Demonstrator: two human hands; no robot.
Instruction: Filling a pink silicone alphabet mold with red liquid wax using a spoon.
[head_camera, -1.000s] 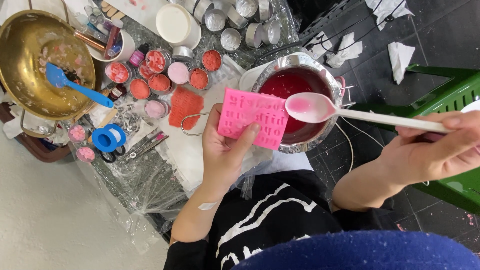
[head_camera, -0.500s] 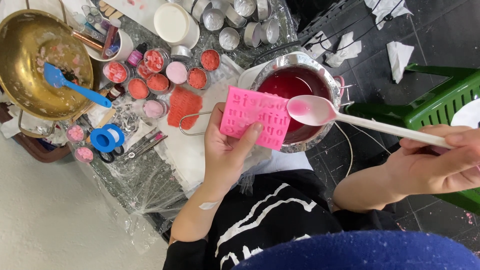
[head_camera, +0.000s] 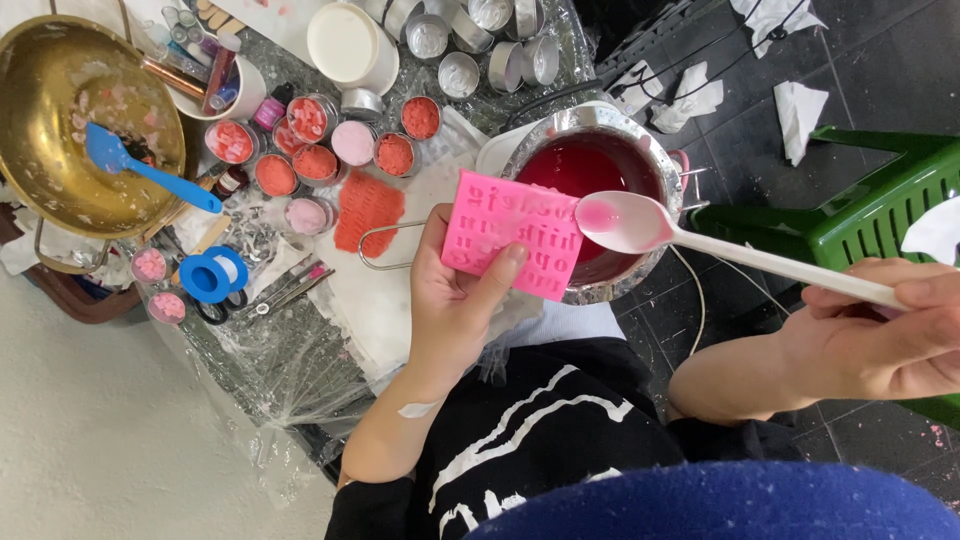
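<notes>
My left hand (head_camera: 455, 300) grips a pink rectangular silicone mold (head_camera: 510, 235) with small letter-shaped cavities, held over the edge of a metal pot (head_camera: 530, 135) filled with red liquid (head_camera: 590, 165). My right hand (head_camera: 880, 335) holds the handle of a long white plastic spoon (head_camera: 760, 260). The spoon's bowl carries a little pink liquid and hovers at the mold's right edge, above the pot.
A brass bowl (head_camera: 40, 90) with a blue spatula (head_camera: 145, 170) sits at the left. Several small tins of red and pink wax (head_camera: 310, 145), empty metal tins (head_camera: 470, 40), a white lidded tub (head_camera: 350, 45) and a blue tape roll (head_camera: 213, 273) lie nearby. A green plastic stool (head_camera: 860, 200) stands on the right.
The spoon has tilted slightly and shifted a little toward the mold. My right hand has dropped lower. My left hand and the mold have stayed in place.
</notes>
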